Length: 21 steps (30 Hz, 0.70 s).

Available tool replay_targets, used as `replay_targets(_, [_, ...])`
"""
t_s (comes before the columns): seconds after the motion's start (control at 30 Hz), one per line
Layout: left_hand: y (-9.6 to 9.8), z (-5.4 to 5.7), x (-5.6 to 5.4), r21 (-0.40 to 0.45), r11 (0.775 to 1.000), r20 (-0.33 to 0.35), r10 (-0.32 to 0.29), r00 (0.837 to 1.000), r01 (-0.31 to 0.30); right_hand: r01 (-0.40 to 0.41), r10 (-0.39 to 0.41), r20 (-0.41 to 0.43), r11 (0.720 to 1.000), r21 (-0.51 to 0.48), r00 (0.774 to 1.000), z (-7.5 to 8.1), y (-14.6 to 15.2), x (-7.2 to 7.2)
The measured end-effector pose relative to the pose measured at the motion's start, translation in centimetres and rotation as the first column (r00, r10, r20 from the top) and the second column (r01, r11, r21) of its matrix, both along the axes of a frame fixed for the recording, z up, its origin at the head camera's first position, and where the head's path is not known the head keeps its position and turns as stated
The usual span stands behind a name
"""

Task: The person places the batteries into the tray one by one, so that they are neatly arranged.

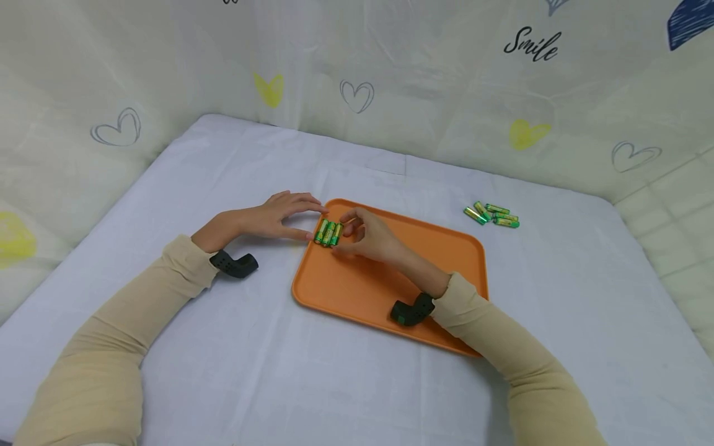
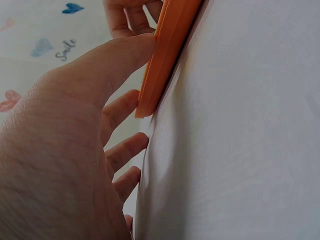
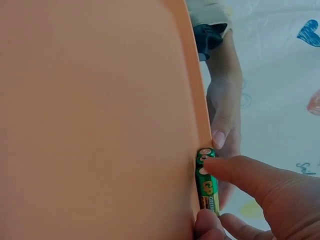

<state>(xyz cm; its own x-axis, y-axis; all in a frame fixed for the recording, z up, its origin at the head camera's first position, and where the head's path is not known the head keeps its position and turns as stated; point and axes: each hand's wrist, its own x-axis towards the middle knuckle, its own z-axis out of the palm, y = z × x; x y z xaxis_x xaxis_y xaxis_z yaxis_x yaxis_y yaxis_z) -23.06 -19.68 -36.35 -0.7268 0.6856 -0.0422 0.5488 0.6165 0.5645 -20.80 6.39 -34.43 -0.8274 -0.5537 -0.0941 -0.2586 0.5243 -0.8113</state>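
Note:
A row of green-and-gold batteries (image 1: 328, 233) lies side by side at the left end of an orange tray (image 1: 357, 285). My right hand (image 1: 372, 236) reaches over the tray to this row. Its thumb and a finger pinch the nearest battery (image 3: 207, 188) by its two ends, as the right wrist view shows. My left hand (image 1: 279, 215) is at the tray's left rim with its fingers spread and nothing in them. In the left wrist view its thumb (image 2: 127, 52) lies right at the tray's orange edge, and the other fingers reach along the corner.
Several more green batteries (image 1: 492, 214) lie loosely together on the white tablecloth (image 1: 558, 297), beyond the tray's right end. A pale curtain (image 1: 424, 80) with printed hearts hangs behind the table. Each wrist wears a black strap-like mount (image 1: 234, 265).

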Motion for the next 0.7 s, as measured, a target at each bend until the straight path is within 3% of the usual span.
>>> replay_targets(0.37, [0.1, 0.0, -0.2, -0.016, 1.0, 0.007, 0.009, 1.0, -0.009, 0.026, -0.02, 0.092, 0.998, -0.059, 0.996, -0.1, 0.9, -0.2])
replay_targets(0.7, [0.1, 0.0, 0.0, -0.017, 1.0, 0.003, 0.01, 1.0, -0.01, 0.086, -0.075, 0.11, 0.992, -0.094, 0.991, -0.1, 2.5, -0.4])
